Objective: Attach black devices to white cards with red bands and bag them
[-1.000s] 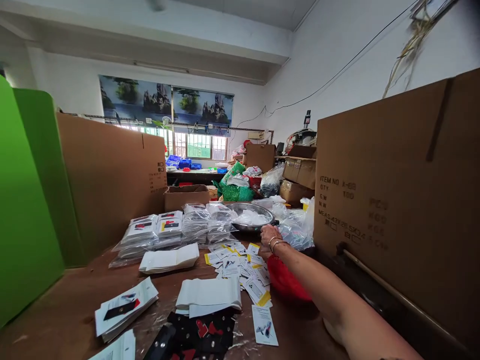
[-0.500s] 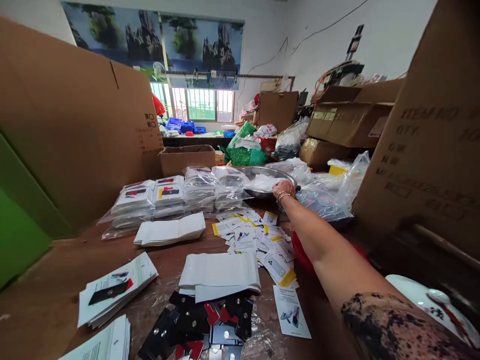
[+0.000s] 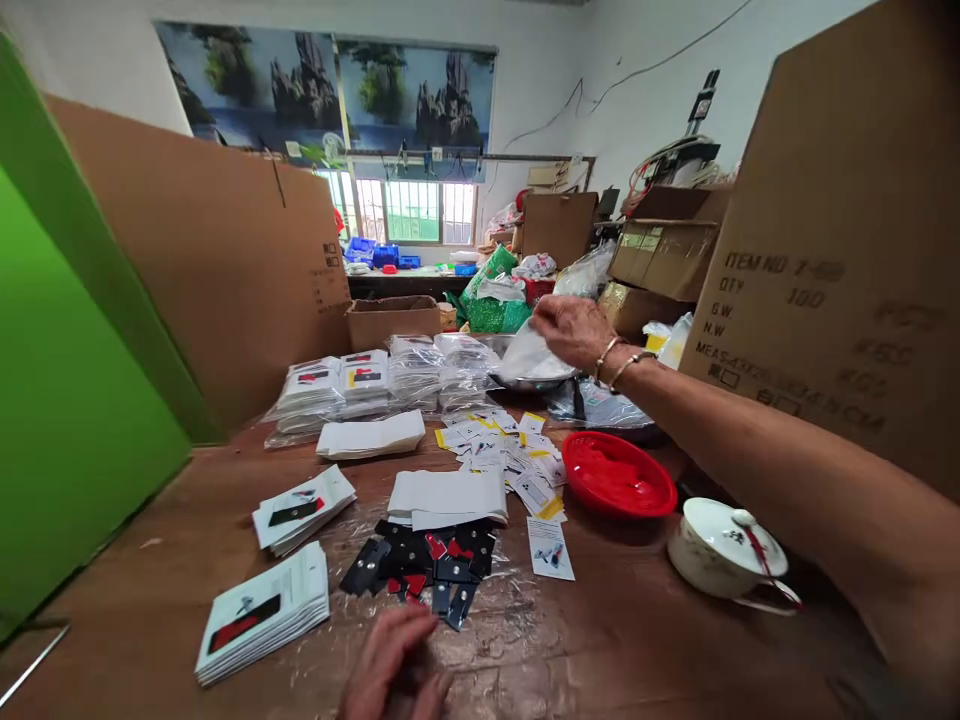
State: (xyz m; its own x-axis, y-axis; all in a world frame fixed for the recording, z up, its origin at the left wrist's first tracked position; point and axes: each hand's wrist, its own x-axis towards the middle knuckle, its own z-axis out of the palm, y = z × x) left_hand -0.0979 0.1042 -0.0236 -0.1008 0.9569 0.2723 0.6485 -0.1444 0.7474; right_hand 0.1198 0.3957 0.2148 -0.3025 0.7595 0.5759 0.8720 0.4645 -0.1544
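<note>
My right hand [image 3: 571, 328] is stretched out over the metal basin [image 3: 534, 380] at the back of the table, fingers pinched on a clear plastic bag [image 3: 528, 355] lifted from it. My left hand [image 3: 394, 668] rests near the front edge, fingers loosely curled, just below a pile of black and red parts [image 3: 427, 568] on clear film. It holds nothing that I can see. White bags [image 3: 448, 497] lie stacked behind the parts.
A red bowl [image 3: 619, 474] and a white lidded cup [image 3: 726, 551] stand at right. Printed cards [image 3: 510, 462] are scattered mid-table; packed bundles [image 3: 367, 385] sit behind. Printed card stacks [image 3: 266, 613] lie front left. Tall cardboard boxes [image 3: 847, 250] and a green panel [image 3: 67, 400] wall the sides.
My right hand has risen from the basin's rim with a clear bag. My left hand has come into view at the bottom. The view pulled back, showing the red bowl and cup.
</note>
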